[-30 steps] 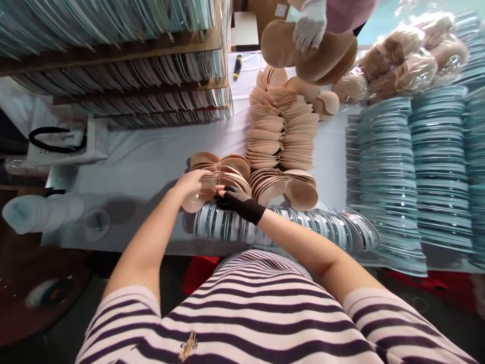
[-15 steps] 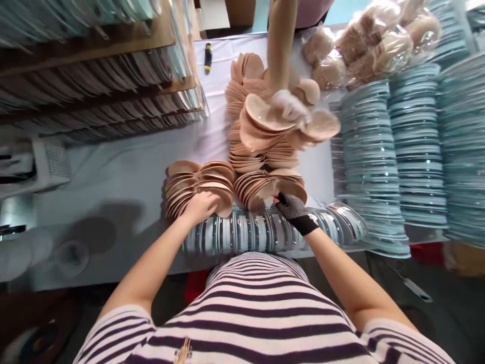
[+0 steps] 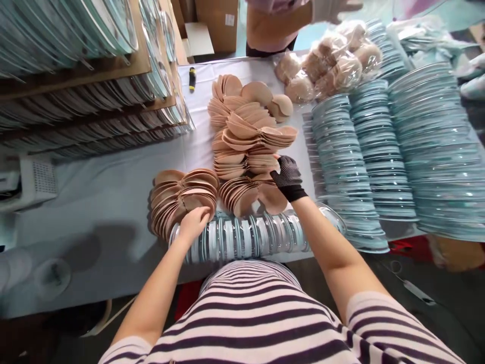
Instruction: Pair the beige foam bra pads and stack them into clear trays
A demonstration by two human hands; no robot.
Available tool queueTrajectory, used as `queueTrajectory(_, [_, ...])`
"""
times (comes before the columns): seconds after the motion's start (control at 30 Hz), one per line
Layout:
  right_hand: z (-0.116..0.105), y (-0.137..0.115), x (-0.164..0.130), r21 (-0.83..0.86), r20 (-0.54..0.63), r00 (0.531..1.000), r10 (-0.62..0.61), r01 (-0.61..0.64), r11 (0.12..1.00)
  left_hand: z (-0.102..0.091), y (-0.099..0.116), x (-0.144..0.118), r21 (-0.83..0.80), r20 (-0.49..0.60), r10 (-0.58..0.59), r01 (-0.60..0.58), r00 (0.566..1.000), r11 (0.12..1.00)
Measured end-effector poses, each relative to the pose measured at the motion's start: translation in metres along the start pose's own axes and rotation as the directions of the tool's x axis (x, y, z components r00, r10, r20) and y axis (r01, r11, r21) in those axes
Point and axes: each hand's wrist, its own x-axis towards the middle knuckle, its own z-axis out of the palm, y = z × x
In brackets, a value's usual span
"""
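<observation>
Beige moulded bra cups, joined in pairs, lie nested in stacks on a white-covered table. My bare left hand (image 3: 195, 222) has its fingers closed on the near edge of the left stack of bra cups (image 3: 182, 189). My right hand (image 3: 288, 177), in a black fingerless glove, curls at the right edge of the middle pile of bra cups (image 3: 261, 163); its fingertips are partly hidden. Just below it lies another fanned stack of bra cups (image 3: 242, 197). A tall heap of bra cups (image 3: 250, 124) rises behind.
A row of clear-wrapped curved pieces (image 3: 242, 237) runs along the near edge. Tall stacks of clear-wrapped pieces (image 3: 348, 172) stand right. Bagged cups (image 3: 333, 65) lie at the back, by a co-worker's arm (image 3: 280, 25). A loaded wooden rack (image 3: 94, 55) and a yellow-black cutter (image 3: 192, 79) are left.
My right hand has moved away from me, from the near stack to the middle pile. The co-worker's gloved hand has left the heap, setting the top cups down. The view has shifted.
</observation>
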Motion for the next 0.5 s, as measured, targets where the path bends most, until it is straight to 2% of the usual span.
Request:
queueTrajectory(0.13, [0.012, -0.021, 0.064, -0.18, 0.042, 0.997, -0.064, 0.071, 0.981, 0.018, 0.017, -0.017, -0.121, -0.049, 0.082, -0.087, 0.995, 0.989])
queueTrajectory(0.23, [0.021, -0.029, 0.107, -0.231, 0.119, 0.993, 0.013, 0.015, 0.973, 0.024, 0.03, -0.027, -0.178, -0.079, 0.091, -0.104, 0.993, 0.979])
queueTrajectory(0.37, [0.012, -0.026, 0.148, -0.106, 0.154, 0.974, 0.164, -0.148, 0.983, 0.028, 0.041, -0.038, -0.304, -0.133, 0.055, -0.094, 0.99, 0.948])
queueTrajectory(0.43, [-0.005, -0.024, 0.164, -0.019, 0.132, 0.983, 0.125, -0.123, 0.992, 0.03, 0.045, -0.04, -0.416, -0.158, 0.004, -0.071, 0.987, 0.907])
queueTrajectory(0.47, [-0.017, -0.027, 0.17, 0.065, 0.121, 0.991, 0.065, -0.074, 0.995, 0.031, 0.047, -0.038, -0.494, -0.162, -0.037, -0.049, 0.986, 0.868])
queueTrajectory(0.5, [-0.03, -0.033, 0.173, 0.261, 0.097, 0.994, -0.043, 0.016, 0.965, 0.031, 0.05, -0.034, -0.589, -0.154, -0.089, -0.019, 0.984, 0.808])
